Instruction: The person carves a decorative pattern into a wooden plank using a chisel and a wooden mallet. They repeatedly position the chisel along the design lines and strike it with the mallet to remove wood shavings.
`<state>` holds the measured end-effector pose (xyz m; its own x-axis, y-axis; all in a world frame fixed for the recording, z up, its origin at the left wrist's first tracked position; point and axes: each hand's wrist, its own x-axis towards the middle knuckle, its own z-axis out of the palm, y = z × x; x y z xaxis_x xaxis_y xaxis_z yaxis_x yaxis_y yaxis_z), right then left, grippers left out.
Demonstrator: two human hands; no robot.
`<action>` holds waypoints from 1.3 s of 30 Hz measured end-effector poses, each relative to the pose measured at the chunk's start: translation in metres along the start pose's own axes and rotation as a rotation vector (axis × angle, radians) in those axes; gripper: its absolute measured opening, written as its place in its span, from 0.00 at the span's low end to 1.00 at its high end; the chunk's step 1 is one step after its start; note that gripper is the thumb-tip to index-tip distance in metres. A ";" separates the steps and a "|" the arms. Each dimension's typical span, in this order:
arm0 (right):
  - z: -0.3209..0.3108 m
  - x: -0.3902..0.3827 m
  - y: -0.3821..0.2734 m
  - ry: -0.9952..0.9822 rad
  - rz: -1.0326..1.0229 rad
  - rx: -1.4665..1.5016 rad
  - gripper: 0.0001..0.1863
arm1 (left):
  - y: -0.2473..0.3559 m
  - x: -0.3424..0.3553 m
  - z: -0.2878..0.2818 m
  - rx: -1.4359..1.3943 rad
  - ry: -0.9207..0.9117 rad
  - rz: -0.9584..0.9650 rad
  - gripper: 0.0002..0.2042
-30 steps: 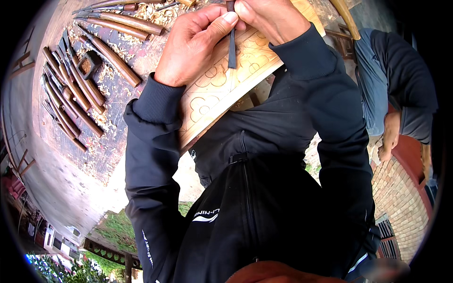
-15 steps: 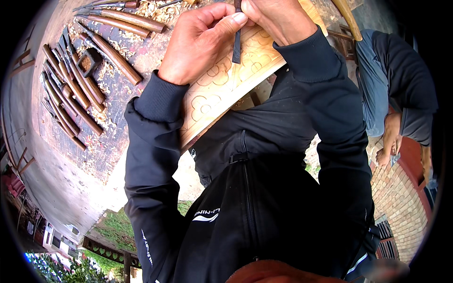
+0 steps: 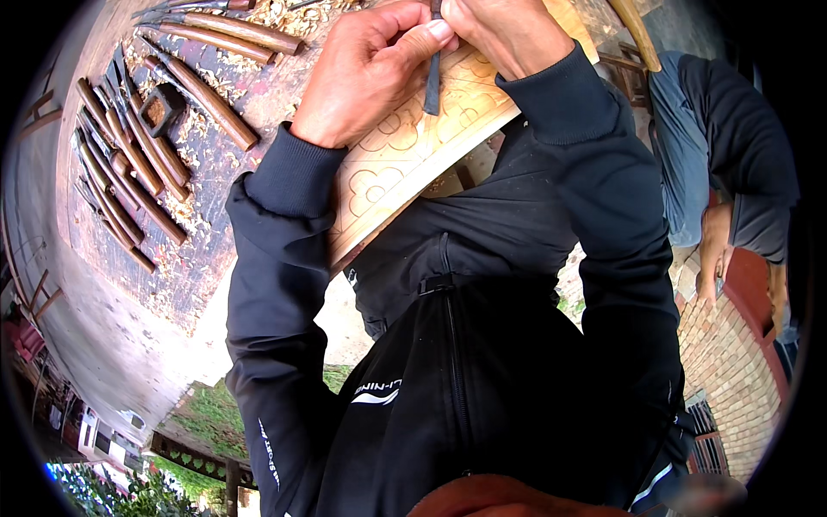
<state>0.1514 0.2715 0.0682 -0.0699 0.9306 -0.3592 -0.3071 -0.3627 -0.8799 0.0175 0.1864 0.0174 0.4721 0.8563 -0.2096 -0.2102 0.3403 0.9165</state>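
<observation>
A dark metal carving chisel (image 3: pixel 432 84) is pinched between my two hands at the top edge of the view. Its flat end points toward me, over a pale wooden board (image 3: pixel 360 231) carved with rounded flower outlines. My left hand (image 3: pixel 372 73) grips the chisel from the left, thumb against the shaft and wrist over the board. My right hand (image 3: pixel 508 34) closes on it from the right, its fingertips partly cut off by the frame. The chisel's far part is out of view, and whether its edge touches the wood I cannot tell.
Several wooden-handled carving tools (image 3: pixel 129 164) lie on the worn table (image 3: pixel 198 284) at left, among wood shavings (image 3: pixel 202 129). A small dark square cup (image 3: pixel 161 110) sits among them. On the right, another person (image 3: pixel 732 146) sits close, near a curved wooden handle (image 3: pixel 636 34).
My left hand and the chisel have shifted very slightly, with both hands still closed on it. The other person's hand at the right has moved a little.
</observation>
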 end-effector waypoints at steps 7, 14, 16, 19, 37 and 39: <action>0.002 0.003 0.004 0.001 -0.062 -0.003 0.26 | -0.005 0.002 0.013 -0.157 0.056 0.076 0.10; -0.016 -0.013 -0.009 -0.016 -0.109 0.138 0.26 | 0.002 0.001 0.003 0.082 -0.055 0.130 0.10; -0.016 -0.017 -0.008 -0.002 -0.149 0.135 0.26 | 0.003 0.001 0.004 0.163 -0.014 0.143 0.12; -0.012 -0.018 -0.007 0.025 -0.176 0.137 0.26 | 0.002 0.002 0.008 0.053 -0.035 0.159 0.11; -0.013 -0.010 0.001 0.055 -0.198 0.060 0.25 | 0.003 0.002 0.009 -0.088 -0.013 0.016 0.10; -0.012 -0.009 0.003 0.104 -0.151 0.087 0.25 | 0.007 0.001 0.008 -0.003 -0.007 0.033 0.10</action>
<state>0.1628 0.2614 0.0648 0.0800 0.9623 -0.2598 -0.3876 -0.2101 -0.8976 0.0235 0.1865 0.0269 0.4710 0.8643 -0.1764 -0.2286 0.3128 0.9219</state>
